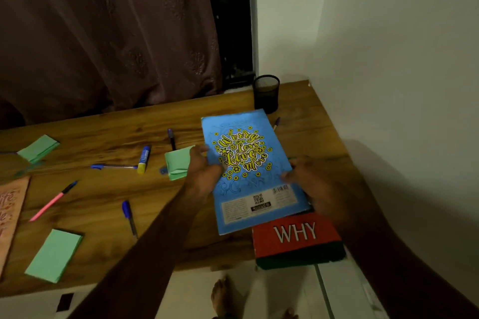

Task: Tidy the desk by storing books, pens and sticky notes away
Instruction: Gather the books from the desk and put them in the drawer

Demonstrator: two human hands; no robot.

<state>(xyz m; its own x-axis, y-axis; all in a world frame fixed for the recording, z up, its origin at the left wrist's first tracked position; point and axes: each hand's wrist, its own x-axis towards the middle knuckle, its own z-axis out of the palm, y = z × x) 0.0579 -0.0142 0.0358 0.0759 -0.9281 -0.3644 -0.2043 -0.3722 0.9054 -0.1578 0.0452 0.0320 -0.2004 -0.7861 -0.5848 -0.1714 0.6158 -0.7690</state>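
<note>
Curled on the left edge of the blue book (248,171), left grip (204,171), thumb up on the cover. Right grip (308,181) against the book's right edge, blurred; cannot tell whether grasping or only touching. Blue book at the right end of the surface (103,215), near the wall, its near corner over a red book (295,238) marked WHY. Red book overhanging the surface's near edge. Past the blue book, towards the far corner: black mesh pen holder (266,93), upright, purple pen (276,123) just beside it. Touching the left grip: green sticky-note pad (178,163), dark pen (171,138) behind it. Further left, well apart: blue-and-yellow marker (143,159), clear pen (114,166), blue-capped pen (128,217), pink pen (53,201), second green pad (39,147), third green pad (54,254). At the left margin, orange book (10,210), partly out of view.
</note>
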